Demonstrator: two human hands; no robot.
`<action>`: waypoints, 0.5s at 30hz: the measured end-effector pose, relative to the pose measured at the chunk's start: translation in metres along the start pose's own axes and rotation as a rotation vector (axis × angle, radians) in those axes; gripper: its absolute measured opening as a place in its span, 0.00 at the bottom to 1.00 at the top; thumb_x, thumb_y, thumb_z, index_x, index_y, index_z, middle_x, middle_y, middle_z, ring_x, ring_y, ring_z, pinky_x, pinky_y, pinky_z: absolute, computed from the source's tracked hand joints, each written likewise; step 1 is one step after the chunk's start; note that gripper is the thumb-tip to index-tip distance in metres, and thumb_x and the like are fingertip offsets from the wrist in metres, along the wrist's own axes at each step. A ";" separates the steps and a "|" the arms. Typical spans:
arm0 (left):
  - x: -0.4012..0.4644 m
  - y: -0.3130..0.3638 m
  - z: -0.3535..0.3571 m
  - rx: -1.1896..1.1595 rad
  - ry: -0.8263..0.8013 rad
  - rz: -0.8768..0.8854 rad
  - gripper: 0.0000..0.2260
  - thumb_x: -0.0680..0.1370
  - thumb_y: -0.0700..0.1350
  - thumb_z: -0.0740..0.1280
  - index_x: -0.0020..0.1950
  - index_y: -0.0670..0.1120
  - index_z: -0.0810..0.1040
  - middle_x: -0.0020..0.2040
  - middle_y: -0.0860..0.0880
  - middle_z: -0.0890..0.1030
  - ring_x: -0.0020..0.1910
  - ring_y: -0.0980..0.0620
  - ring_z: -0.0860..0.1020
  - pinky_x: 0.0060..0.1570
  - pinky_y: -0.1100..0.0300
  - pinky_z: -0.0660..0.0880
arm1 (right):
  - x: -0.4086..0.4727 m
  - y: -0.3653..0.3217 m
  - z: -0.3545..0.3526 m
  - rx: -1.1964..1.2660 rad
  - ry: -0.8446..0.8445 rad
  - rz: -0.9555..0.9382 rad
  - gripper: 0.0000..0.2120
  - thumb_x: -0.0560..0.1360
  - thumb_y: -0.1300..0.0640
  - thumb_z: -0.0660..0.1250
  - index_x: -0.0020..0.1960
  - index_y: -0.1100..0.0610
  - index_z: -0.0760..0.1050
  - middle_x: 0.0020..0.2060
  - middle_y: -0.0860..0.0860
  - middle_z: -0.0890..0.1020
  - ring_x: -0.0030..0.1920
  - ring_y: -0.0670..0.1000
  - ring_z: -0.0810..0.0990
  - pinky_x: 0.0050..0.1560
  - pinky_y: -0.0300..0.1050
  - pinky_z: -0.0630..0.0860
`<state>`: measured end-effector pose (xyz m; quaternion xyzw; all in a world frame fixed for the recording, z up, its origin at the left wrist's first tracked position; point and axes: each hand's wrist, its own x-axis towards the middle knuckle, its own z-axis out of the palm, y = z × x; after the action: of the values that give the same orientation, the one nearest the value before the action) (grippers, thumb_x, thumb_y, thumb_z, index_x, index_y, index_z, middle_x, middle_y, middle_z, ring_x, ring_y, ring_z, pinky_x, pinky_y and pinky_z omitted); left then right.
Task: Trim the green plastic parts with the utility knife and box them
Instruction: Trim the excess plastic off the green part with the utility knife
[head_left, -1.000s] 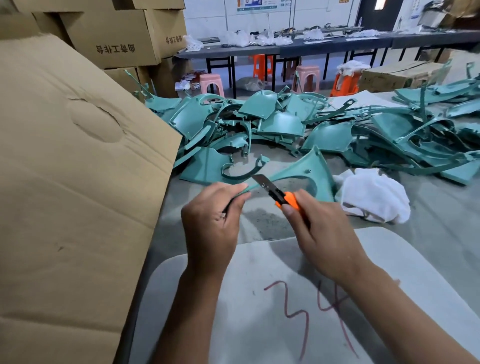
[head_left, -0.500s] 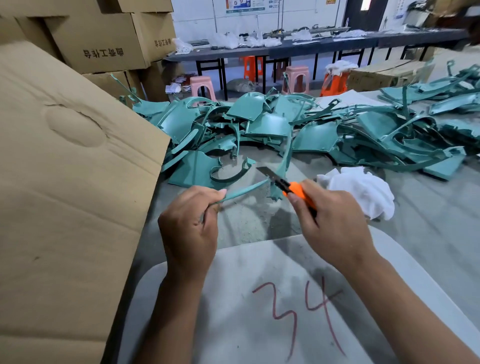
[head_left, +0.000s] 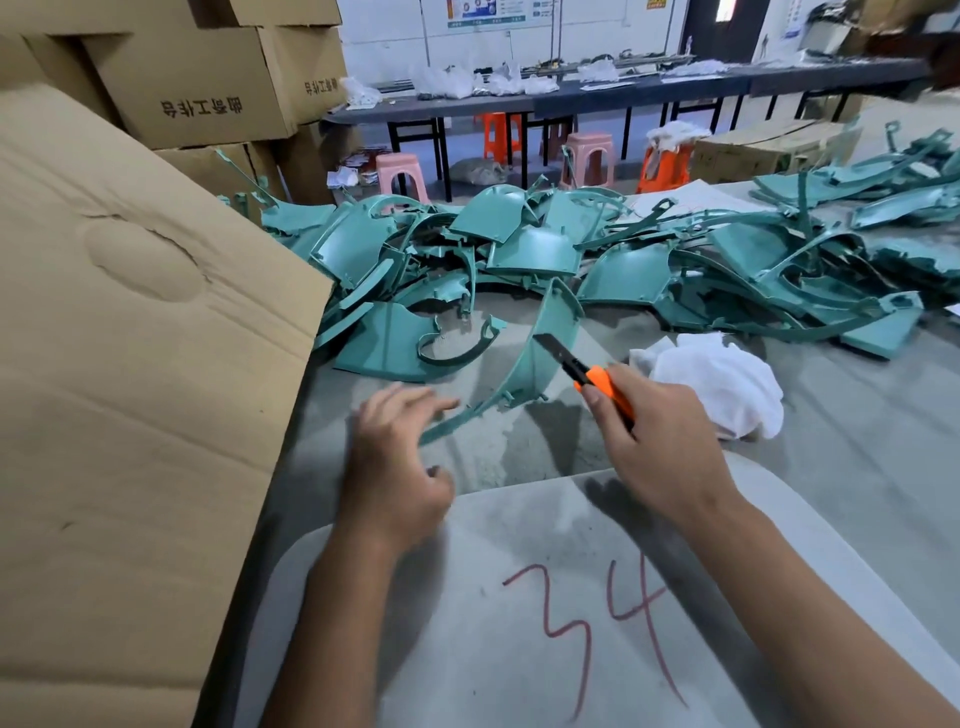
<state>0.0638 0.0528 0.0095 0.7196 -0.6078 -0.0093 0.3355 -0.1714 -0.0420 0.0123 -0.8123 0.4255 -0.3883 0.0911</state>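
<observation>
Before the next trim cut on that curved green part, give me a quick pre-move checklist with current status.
1. Knife held firmly: ok. The right hand grips the orange utility knife.
2. Blade extended: ok, dark blade shows ahead of the handle, lying against the curved green part.
3. Part steadied: not ok. The left hand is blurred, fingers spread, not gripping the part's thin end.
4. Left fingers out of the blade path: ok, they sit well apart from the blade.
5. Box ready for the part: cannot tell; only the cardboard flap shows, not the inside.
6. White rag out of the way: ok, beside the right hand.
</observation>
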 end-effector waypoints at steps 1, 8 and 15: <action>0.000 0.008 0.005 -0.013 -0.037 0.045 0.29 0.70 0.41 0.74 0.71 0.53 0.76 0.69 0.51 0.76 0.72 0.50 0.68 0.78 0.45 0.58 | -0.001 -0.002 0.001 -0.001 -0.015 -0.022 0.15 0.84 0.49 0.62 0.41 0.54 0.71 0.27 0.47 0.74 0.27 0.50 0.72 0.30 0.50 0.70; 0.008 0.017 0.017 -0.119 0.206 0.104 0.12 0.80 0.43 0.70 0.63 0.47 0.84 0.49 0.47 0.87 0.44 0.43 0.81 0.44 0.54 0.78 | -0.005 -0.006 -0.006 0.038 -0.014 -0.114 0.16 0.85 0.48 0.60 0.42 0.55 0.71 0.27 0.47 0.72 0.27 0.54 0.71 0.31 0.56 0.71; 0.008 0.016 0.010 -0.080 0.214 0.214 0.11 0.80 0.52 0.67 0.58 0.54 0.86 0.40 0.55 0.80 0.42 0.50 0.76 0.43 0.52 0.64 | 0.001 -0.008 -0.009 -0.113 0.079 -0.037 0.17 0.84 0.47 0.60 0.42 0.56 0.71 0.26 0.48 0.72 0.27 0.56 0.72 0.29 0.53 0.70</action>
<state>0.0477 0.0403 0.0133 0.6336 -0.6410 0.0790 0.4259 -0.1723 -0.0365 0.0232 -0.8079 0.4348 -0.3972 0.0209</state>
